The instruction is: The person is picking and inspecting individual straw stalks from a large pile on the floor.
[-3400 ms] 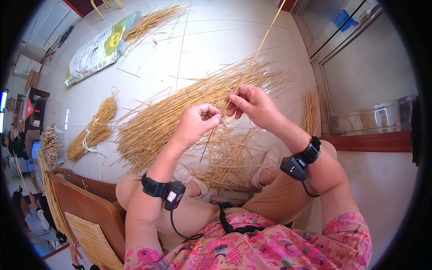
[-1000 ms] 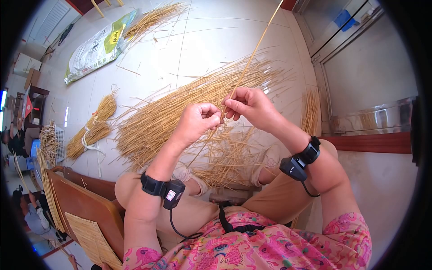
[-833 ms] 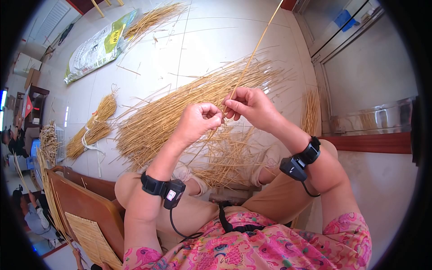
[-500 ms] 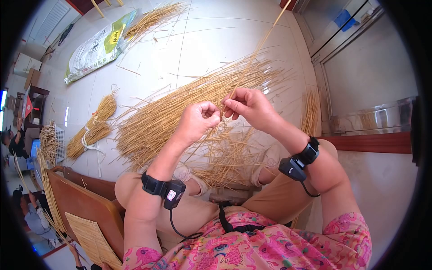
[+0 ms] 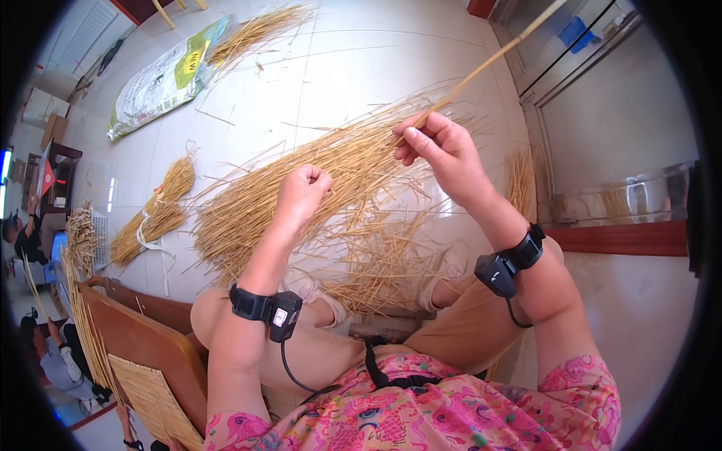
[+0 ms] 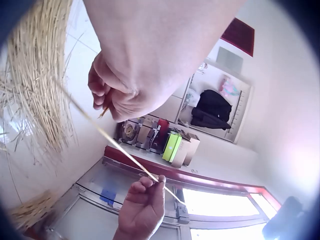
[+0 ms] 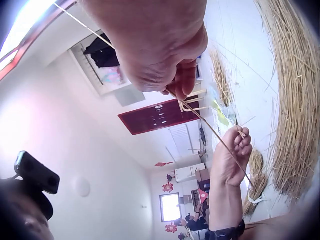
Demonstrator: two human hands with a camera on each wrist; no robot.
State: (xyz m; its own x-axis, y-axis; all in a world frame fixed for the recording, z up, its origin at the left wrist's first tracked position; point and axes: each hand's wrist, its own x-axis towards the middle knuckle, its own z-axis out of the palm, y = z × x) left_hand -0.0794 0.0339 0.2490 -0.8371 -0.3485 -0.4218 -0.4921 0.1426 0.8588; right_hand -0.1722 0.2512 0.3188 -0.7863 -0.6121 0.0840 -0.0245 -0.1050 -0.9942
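Observation:
My right hand (image 5: 447,154) pinches a long straw stalk (image 5: 492,62) between thumb and fingers, above the far end of the straw heap (image 5: 271,195). The stalk slants up to the upper right in the head view, and its thin end trails down past my hands in the right wrist view. Apart from it, to the left, my left hand (image 5: 299,197) has its fingers curled over the heap. Between its fingertips a small brown scrap of straw (image 6: 104,112) sticks out in the left wrist view. Most of that scrap is hidden by the fingers.
Loose straw bits (image 5: 376,263) lie around my shoes. A tied straw bundle (image 5: 162,210) is on the floor at left, beyond a brown chair (image 5: 143,331). A printed sack (image 5: 165,83) lies farther back, and a glass-panelled door (image 5: 617,128) stands at right.
My hands were close together on the stalk. They have drawn apart: the left moved left, off the stalk, and the right moved up and right with it, tilting the stalk rightward.

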